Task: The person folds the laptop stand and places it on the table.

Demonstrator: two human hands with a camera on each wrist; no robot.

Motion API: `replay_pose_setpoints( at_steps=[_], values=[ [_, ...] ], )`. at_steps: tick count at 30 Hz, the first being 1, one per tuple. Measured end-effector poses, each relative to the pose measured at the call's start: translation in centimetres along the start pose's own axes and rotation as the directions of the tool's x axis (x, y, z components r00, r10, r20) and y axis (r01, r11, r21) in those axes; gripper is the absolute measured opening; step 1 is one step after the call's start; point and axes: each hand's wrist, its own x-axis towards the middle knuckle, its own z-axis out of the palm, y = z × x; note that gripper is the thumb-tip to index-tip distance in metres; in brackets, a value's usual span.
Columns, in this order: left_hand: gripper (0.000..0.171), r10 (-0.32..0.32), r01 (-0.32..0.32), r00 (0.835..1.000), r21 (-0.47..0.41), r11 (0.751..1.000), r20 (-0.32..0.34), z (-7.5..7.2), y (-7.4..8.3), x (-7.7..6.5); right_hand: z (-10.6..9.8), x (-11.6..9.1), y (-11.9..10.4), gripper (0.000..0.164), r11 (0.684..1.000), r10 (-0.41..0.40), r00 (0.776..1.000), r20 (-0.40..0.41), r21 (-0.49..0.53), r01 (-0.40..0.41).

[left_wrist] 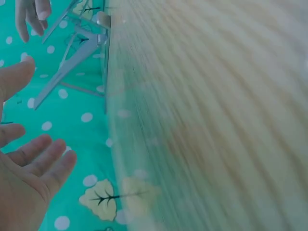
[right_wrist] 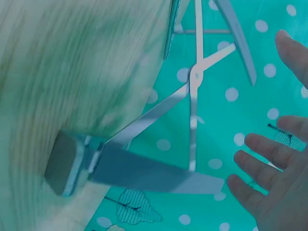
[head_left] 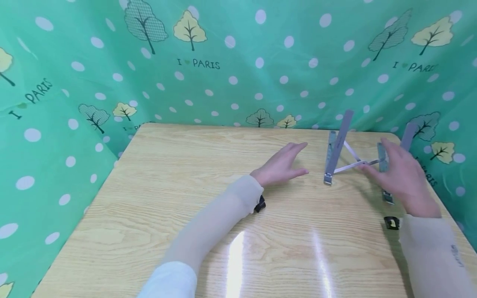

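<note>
A grey metal folding laptop stand [head_left: 338, 145] stands unfolded at the back right of the table, its two sloping arms raised and its crossbars [head_left: 349, 167] spread in an X. My right hand [head_left: 406, 178] hovers over the stand's right side and hides part of it. In the right wrist view the fingers [right_wrist: 269, 149] are spread and hold nothing, near the tip of one stand arm [right_wrist: 159, 171]. To the left of the stand is my left hand [head_left: 281, 167], thumb and fingers apart, with nothing in it. The left wrist view shows its relaxed fingers [left_wrist: 43, 159] below the stand [left_wrist: 72, 67].
The wood-grain table [head_left: 167, 178] reaches back to a green curtain [head_left: 208, 91] with white dots and printed trees, which also hangs along the left and right sides. Black wrist-camera parts [head_left: 391, 222] show beside the sleeves.
</note>
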Motion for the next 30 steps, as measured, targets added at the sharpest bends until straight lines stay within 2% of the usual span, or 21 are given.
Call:
replay_pose_setpoints(
  at_steps=[12, 20, 27, 30],
  values=[
    [0.082, -0.027, 0.028, 0.999, -0.03, 0.999, 0.031, 1.4, 0.9, 2.8, -0.3, -0.2, 2.6, 0.095, 0.991, 0.068, 0.995, 0.071, 0.113, -0.076],
    [0.08, -0.045, 0.046, 0.998, -0.026, 0.999, 0.034, 2.2, 1.5, 4.2, -0.4, -0.4, 3.7, 0.096, 0.983, 0.107, 0.992, 0.062, 0.145, -0.115],
    [0.08, -0.106, 0.109, 0.994, -0.172, 0.979, 0.026, 3.4, 1.5, 5.7, -0.3, -0.6, 4.5, 0.098, 0.969, 0.152, 0.986, 0.065, 0.187, -0.162],
    [0.08, -0.107, 0.11, 0.994, -0.203, 0.973, 0.028, 3.7, 1.4, 6.2, -0.2, -0.7, 5.0, 0.097, 0.962, 0.164, 0.985, 0.057, 0.213, -0.172]
  ],
)
